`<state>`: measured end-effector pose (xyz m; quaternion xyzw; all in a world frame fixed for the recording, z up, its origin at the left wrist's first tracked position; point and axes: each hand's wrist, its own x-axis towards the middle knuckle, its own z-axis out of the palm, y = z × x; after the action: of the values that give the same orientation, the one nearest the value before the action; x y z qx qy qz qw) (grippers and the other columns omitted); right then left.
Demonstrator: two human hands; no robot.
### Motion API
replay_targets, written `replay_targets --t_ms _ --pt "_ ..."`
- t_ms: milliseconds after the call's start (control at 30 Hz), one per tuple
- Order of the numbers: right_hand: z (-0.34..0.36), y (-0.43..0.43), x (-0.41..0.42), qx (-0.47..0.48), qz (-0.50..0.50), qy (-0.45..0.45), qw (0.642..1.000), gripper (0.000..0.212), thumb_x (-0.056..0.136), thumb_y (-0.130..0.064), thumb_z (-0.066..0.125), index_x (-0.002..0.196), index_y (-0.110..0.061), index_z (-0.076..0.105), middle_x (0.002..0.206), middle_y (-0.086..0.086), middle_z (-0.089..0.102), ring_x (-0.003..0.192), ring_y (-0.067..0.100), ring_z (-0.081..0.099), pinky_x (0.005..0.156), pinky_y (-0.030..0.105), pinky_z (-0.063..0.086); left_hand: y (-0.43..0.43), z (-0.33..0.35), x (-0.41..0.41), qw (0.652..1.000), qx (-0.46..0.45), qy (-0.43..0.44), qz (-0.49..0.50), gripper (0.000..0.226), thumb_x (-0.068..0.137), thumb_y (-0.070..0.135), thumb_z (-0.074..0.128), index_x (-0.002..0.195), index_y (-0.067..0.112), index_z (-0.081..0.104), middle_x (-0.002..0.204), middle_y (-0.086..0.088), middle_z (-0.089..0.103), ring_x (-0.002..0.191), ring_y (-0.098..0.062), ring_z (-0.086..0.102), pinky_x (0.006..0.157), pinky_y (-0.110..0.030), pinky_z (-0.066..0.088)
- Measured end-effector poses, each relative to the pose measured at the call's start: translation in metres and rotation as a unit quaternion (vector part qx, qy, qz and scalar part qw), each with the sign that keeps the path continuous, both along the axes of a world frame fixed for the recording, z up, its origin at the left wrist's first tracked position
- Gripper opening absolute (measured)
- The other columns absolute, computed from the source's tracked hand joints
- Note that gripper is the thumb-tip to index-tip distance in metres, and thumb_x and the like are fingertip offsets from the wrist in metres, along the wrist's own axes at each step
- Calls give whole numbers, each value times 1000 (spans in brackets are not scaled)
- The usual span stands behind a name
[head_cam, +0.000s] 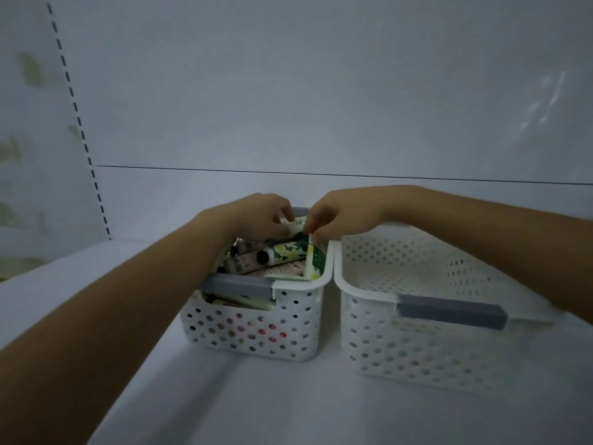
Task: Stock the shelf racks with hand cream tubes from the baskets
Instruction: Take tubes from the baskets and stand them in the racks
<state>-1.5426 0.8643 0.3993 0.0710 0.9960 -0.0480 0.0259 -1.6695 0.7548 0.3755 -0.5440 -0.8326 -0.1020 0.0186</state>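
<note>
My right hand (333, 216) pinches this light, squashy tube (313, 263) by its stiff crimp; my left hand (256, 216), I cannot tell.

The light is dim and bluish-grey, the colours flat and washed out, with soft shadow inside the left basket (256, 332). Faint bright flecks of reflected light lie on the back wall (321, 91) at far right. The near left forearm (96, 316) and the right basket (417, 335) are blurred; the tubes (256, 261) look sharper. Lines bow towards the edges.
</note>
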Motion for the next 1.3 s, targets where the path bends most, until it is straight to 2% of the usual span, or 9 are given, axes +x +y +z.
replay_targets --t_ms 100,200,333,467,600,833,933,1033,1300 --pt "2 -3 -10 -12 -24 -49 998 30 90 -26 57 119 -23 61 99 -14 56 100 8 52 89 24 39 -5 -1 -4 1000 5 -5 25 31 95 21 43 126 16 47 125 -8 56 102 -19 52 83 -28 41" --pt "7 -2 -15 -37 -43 -72 996 24 86 -26 63 110 -26 63 90 -20 54 100 9 48 93 27 35 -7 -1 -5 998 32 -20 46 33 99 15 31 131 12 39 119 -13 57 93 -21 50 76 -30 39" --pt "10 1 -17 -82 -39 -75 993 7 84 -26 66 91 -26 65 89 -16 58 94 9 51 89 28 36 -7 0 -6 992 85 -66 61 30 99 12 25 126 6 36 86 -6 54 82 -23 48 58 -30 34" --pt "18 8 -10 -222 -21 -32 974 8 87 -18 62 94 -17 65 96 -4 66 92 11 59 88 25 45 -7 2 -8 972 163 -146 91 21 98 15 26 84 8 40 70 -3 40 63 -19 44 51 -27 33" --pt "23 15 2 -349 -20 -1 937 10 89 -11 57 97 -13 62 98 1 68 92 15 65 81 25 55 -9 5 -3 942 210 -241 98 25 99 31 32 102 10 45 80 -2 45 65 -13 47 55 -25 38" --pt "38 32 26 -442 -31 255 859 10 94 -14 51 91 -18 60 89 0 63 81 11 58 70 18 52 -4 27 13 922 265 -274 69 19 96 28 46 100 10 51 92 -8 58 74 -16 58 62 -25 45" --pt "46 48 45 -468 -37 316 825 7 92 -14 54 91 -17 61 91 1 66 86 15 61 81 26 51 3 42 31 921 270 -274 67 16 94 26 52 99 11 53 102 -12 60 86 -23 57 71 -29 49" --pt "49 66 71 -489 -52 359 793 3 91 -14 56 89 -16 58 88 2 68 81 13 65 74 25 54 20 52 56 923 271 -268 50 13 93 27 53 95 14 53 102 -8 62 86 -20 58 73 -27 48" --pt "53 136 176 -435 -113 426 785 5 91 -12 57 87 -15 58 86 2 68 80 9 66 71 22 54 101 67 148 915 277 -294 -17 18 94 21 52 78 13 53 81 -3 60 70 -15 60 74 -26 53"
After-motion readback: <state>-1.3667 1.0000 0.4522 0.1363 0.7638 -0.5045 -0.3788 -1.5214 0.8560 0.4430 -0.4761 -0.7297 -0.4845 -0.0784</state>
